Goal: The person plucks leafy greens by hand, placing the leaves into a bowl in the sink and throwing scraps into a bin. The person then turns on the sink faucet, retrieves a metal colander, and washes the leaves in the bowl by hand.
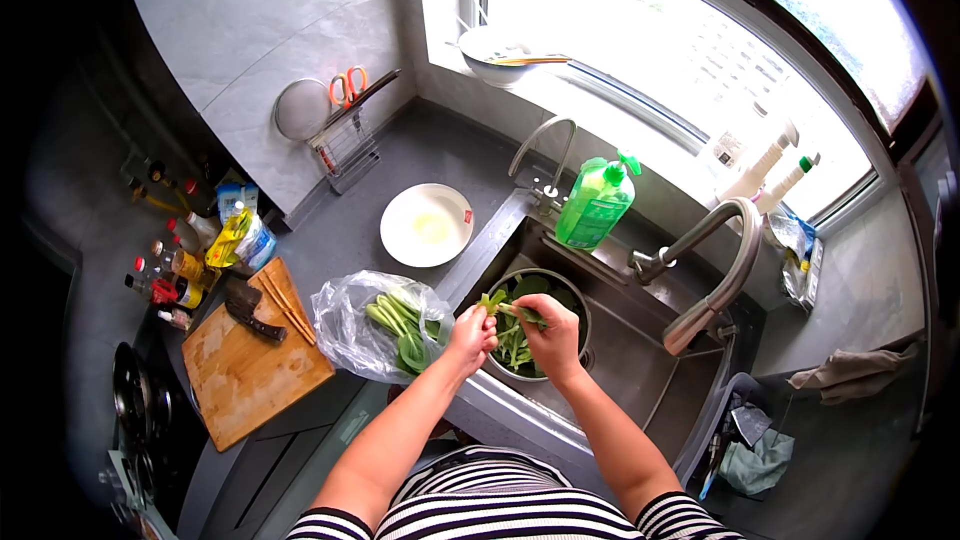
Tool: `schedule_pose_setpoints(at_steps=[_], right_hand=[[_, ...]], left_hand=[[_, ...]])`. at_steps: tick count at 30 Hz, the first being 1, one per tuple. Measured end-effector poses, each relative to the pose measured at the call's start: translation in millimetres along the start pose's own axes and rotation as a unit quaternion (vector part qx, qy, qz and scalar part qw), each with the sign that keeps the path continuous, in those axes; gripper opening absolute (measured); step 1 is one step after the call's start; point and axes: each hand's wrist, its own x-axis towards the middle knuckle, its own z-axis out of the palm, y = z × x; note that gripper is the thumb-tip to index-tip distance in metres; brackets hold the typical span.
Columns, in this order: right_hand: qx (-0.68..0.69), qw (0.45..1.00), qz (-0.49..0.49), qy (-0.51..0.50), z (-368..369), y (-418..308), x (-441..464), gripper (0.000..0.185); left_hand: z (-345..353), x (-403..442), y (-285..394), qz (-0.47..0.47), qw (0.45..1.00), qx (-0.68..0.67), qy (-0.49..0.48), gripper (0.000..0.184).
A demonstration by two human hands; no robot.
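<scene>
My left hand (472, 337) is closed on the stem end of some leafy greens (492, 301), above the left rim of a metal pot. My right hand (552, 335) pinches the same greens from the other side, with a dark leaf at its fingers. Below both hands, the round pot (588, 325) stands in the sink and holds more green leaves and stems. To the left of my left hand lies a clear plastic bag (335, 315), open, with a bunch of greens (398, 318) in it on the counter edge.
A white plate (400, 225) sits behind the bag. On the left are a cutting board (250, 380) with a cleaver (250, 312) and chopsticks (288, 305), beside several bottles. A green soap bottle (597, 205) and a curved faucet (735, 270) stand along the sink (640, 340).
</scene>
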Motion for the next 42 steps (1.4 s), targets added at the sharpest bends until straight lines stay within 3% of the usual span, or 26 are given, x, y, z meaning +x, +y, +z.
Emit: schedule_pose_setpoints(at_steps=[4,5,9,12,13,20,23,24,29,32,35,42], right_hand=[[-0.021,0.992,0.127,-0.011,-2,15,3,0.014],[-0.064,0.984,0.157,-0.059,-4,29,0,0.017],[-0.046,0.993,0.094,-0.059,-9,28,-1,0.031],[0.014,0.992,0.084,-0.092,-9,11,6,0.027],[-0.03,0.997,0.027,-0.067,-7,10,7,0.018],[0.02,0.995,0.096,-0.017,-7,5,8,0.008],[-0.043,0.998,-0.034,-0.034,-6,6,3,0.009],[-0.067,0.994,-0.073,-0.042,-6,3,2,0.009],[-0.092,0.994,-0.05,-0.039,-11,1,-1,0.01],[-0.077,0.996,-0.034,-0.034,-12,8,-1,0.008],[-0.096,0.991,-0.077,-0.058,-12,9,-1,0.009],[-0.125,0.976,-0.157,-0.084,-18,4,-1,0.01]], left_hand=[[9,-9,2,-0.024,0.998,0.01,-0.049,0.025],[12,-11,2,-0.021,0.998,0.011,-0.057,0.029],[12,-11,1,0.012,0.997,0.046,-0.06,0.024],[13,-10,-1,0.031,0.992,0.101,-0.064,0.018],[14,-10,0,0.033,0.989,0.124,-0.072,0.017],[9,-10,1,0.071,0.961,0.252,-0.089,0.016],[4,0,-4,0.147,0.933,0.324,-0.054,0.017],[7,-1,-1,0.129,0.944,0.297,-0.059,0.017],[15,-12,13,0.02,0.983,0.153,-0.102,0.019],[15,-11,11,0.053,0.968,0.221,-0.103,0.017],[15,-5,11,0.053,0.974,0.203,-0.084,0.019],[18,-5,8,-0.051,0.995,0.046,-0.071,0.02]])
